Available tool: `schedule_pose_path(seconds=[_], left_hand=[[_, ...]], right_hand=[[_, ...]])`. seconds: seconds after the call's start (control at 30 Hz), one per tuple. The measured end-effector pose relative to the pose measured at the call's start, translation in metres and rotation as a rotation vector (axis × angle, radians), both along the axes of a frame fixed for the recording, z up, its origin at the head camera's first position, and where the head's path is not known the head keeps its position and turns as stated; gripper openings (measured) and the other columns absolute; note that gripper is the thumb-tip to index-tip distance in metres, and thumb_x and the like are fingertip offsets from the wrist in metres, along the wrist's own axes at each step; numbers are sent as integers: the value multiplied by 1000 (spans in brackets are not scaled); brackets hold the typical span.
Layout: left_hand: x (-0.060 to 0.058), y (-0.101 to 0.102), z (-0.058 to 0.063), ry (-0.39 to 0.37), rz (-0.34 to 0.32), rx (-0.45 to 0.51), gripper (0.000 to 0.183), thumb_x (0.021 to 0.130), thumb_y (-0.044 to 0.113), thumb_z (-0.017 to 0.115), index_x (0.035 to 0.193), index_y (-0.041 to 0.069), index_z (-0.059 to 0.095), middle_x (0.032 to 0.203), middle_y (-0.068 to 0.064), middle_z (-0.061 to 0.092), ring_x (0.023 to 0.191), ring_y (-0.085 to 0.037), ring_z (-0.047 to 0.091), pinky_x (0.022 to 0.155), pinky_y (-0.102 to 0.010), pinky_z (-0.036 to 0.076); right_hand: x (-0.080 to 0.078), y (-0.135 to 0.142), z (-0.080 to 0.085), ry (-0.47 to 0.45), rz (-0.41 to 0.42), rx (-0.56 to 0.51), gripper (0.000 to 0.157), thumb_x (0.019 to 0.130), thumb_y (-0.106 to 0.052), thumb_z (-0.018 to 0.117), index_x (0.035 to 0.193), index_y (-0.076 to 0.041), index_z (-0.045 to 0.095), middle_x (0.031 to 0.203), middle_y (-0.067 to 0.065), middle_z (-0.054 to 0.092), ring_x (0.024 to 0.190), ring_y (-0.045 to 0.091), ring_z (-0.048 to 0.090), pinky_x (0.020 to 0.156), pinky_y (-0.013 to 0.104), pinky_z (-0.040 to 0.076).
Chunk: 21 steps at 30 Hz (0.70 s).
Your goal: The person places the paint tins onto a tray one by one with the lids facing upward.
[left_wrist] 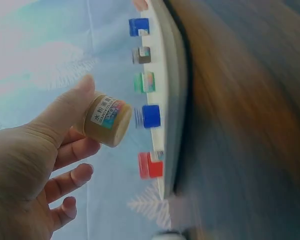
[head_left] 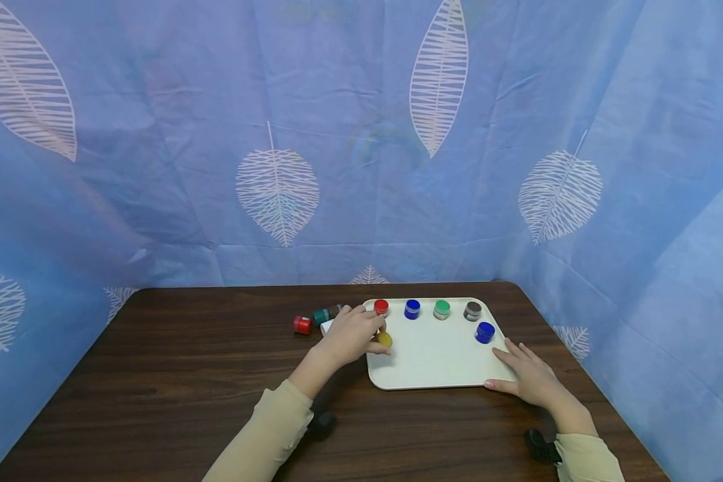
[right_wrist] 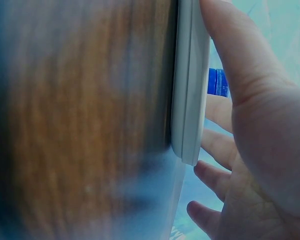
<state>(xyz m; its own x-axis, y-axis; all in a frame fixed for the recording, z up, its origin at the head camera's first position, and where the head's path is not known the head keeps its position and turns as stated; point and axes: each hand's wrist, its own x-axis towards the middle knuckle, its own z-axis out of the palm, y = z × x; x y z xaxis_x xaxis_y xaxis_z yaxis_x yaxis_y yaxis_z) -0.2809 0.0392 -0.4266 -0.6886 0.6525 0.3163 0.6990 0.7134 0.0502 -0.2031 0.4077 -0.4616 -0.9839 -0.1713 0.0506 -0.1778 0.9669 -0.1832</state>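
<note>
Over the left end of the white tray [head_left: 434, 365], a small yellow jar [head_left: 385, 339] is held by the left hand [head_left: 351, 336], pinched between thumb and fingers, slightly tilted and, in the left wrist view, apart from the tray's surface. The other fingers of that hand curl loosely beside it. The right hand [head_left: 533, 376] grips nothing: its fingers are spread and rest along the tray's right edge, with the thumb at the near corner.

The yellow jar looks light and stiff, likely hard plastic, so a gentle pinch should be enough and squeezing would hardly bend it. Its smooth, rounded side and printed label could slip or turn under dry fingertips; the best hold is probably thumb against fingers across its middle or round the lid, leaving the base free. It does not seem fragile, though it could roll if let go on its side.

Along the tray's far side stand a red jar [head_left: 381, 307], a blue jar [head_left: 412, 309], a green jar [head_left: 442, 310] and a dark jar [head_left: 472, 311], with a second blue jar [head_left: 485, 333] near the right hand. Left of the tray, another red jar [head_left: 302, 325] and a teal jar [head_left: 321, 317] lie on the brown table [head_left: 156, 375]
</note>
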Motion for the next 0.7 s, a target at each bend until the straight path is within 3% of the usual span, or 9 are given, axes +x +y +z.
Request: schedule_pose_path(seconds=[0.3, 0.53, 0.7], left_hand=[[-2, 34, 6, -5, -16, 31, 40, 80, 56, 70, 104, 24, 69, 92, 10, 68, 84, -10, 58, 82, -35, 46], [-7, 58, 2, -21, -41, 74, 38, 83, 57, 67, 103, 25, 68, 93, 11, 69, 78, -9, 51, 68, -25, 40], [-7, 73, 1, -78, -17, 122, 38, 85, 53, 67, 108, 24, 68, 99, 9, 69, 88, -11, 58, 74, -29, 45]], right_hand=[[-1, 2, -4, 1, -1, -3, 85, 78, -57, 71, 138, 1, 52, 147, 37, 34, 132, 61, 30, 99, 73, 30], [-1, 3, -5, -8, -2, -15, 85, 78, -57, 71, 139, 0, 51, 148, 36, 33, 133, 60, 29, 100, 73, 29], [-3, 4, -6, -9, -3, -16, 85, 79, -57, 70, 139, 0, 50, 148, 36, 33, 133, 60, 29, 100, 73, 29]])
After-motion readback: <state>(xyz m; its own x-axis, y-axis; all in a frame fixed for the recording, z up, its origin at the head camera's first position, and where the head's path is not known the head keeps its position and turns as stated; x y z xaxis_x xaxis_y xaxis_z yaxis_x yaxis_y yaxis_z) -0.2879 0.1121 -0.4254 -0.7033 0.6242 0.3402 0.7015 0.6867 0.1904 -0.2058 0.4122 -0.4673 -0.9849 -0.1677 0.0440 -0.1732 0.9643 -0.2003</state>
